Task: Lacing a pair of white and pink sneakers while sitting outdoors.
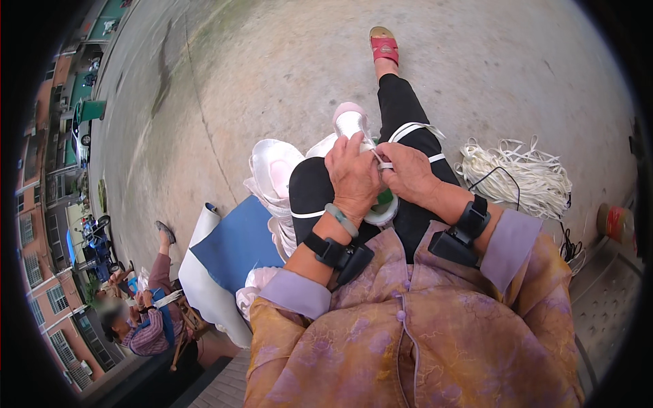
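A pink-and-white shoe (351,121) rests between my thighs, its pink toe pointing away from me. My left hand (354,173) is closed over the shoe's near left side, with its fingertips by the lacing area. Beside it, my right hand (410,173) pinches a white shoelace (385,165) at the shoe's opening. The two hands nearly meet, and they hide most of the shoe's middle. A bit of green and a pale heel edge show beneath them. More white laces (416,127) lie looped over my right leg.
White and pink shoes (277,166) are stacked left of my knee, by a blue sheet (235,238). A heap of white laces (513,173) with a black cord lies on the concrete at right, near a jar (614,223). Another person (153,326) sits at far left.
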A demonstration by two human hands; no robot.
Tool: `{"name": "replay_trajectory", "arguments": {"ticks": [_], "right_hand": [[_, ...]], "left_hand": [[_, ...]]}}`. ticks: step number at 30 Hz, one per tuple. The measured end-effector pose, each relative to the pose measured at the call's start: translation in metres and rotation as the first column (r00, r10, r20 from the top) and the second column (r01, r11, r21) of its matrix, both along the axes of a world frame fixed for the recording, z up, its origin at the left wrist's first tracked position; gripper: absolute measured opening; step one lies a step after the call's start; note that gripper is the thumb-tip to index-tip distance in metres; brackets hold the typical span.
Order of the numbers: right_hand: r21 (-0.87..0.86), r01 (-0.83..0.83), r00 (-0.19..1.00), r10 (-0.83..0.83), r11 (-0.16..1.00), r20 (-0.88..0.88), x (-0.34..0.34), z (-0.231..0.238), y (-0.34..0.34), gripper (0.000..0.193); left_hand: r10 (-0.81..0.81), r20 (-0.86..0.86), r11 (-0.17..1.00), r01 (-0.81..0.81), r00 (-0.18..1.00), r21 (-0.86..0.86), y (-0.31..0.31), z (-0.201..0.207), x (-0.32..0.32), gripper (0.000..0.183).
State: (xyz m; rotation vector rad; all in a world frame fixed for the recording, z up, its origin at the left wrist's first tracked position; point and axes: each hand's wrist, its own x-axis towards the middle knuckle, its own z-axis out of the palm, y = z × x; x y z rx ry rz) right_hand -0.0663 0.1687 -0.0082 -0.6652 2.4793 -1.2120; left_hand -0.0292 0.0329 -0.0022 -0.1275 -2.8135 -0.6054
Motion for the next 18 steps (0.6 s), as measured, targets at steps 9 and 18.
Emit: {"name": "replay_trajectory", "arguments": {"ticks": [9,18], "right_hand": [[0.003,0.014,0.990,-0.014,1.000,0.141,0.003,0.008,0.008,0.046],[0.038,-0.015,0.994,0.011,0.999,0.112,0.000,0.007,0.009,0.045]], "left_hand": [[-0.062,-0.096,0.992,0.072,0.993,0.107,-0.015,0.021,0.015,0.010],[0.265,0.001,0.961,-0.264,0.964,-0.088,-0.137,0.033,0.117,0.006]]}}
